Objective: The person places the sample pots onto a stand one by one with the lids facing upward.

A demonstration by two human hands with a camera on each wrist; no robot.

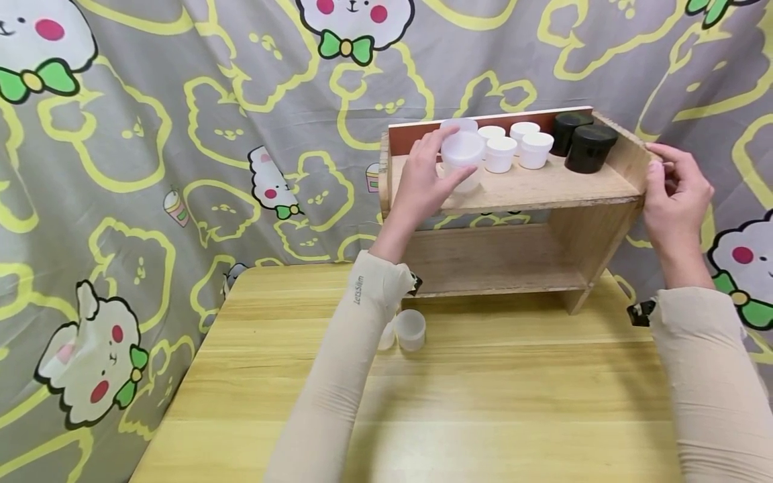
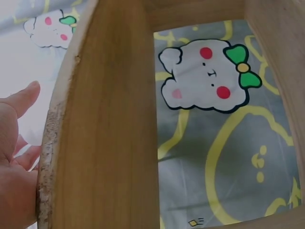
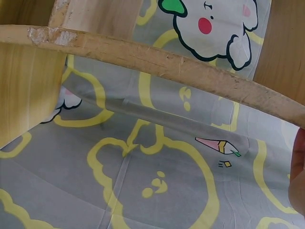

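In the head view my left hand (image 1: 421, 178) holds a translucent plastic jar (image 1: 464, 149) between thumb and fingers, at the left end of the wooden shelf's (image 1: 531, 191) top board. Another translucent jar (image 1: 459, 125) shows partly behind it. My right hand (image 1: 681, 194) grips the upper edge of the shelf's right side panel, thumb in front. To the right of the held jar stand several white lidded jars (image 1: 500, 155), then two black jars (image 1: 590, 149). The left wrist view has the left hand (image 2: 16, 143) partly behind the shelf board; only a sliver of the right hand (image 3: 298, 174) enters the right wrist view.
The shelf stands at the back of a wood-grain table (image 1: 290, 376), close to a grey patterned curtain (image 1: 211, 121). Two translucent jars, one of them an upright jar (image 1: 410, 330), are on the table before the shelf's left end, beside my left forearm. A lower board (image 1: 495, 261) spans the shelf.
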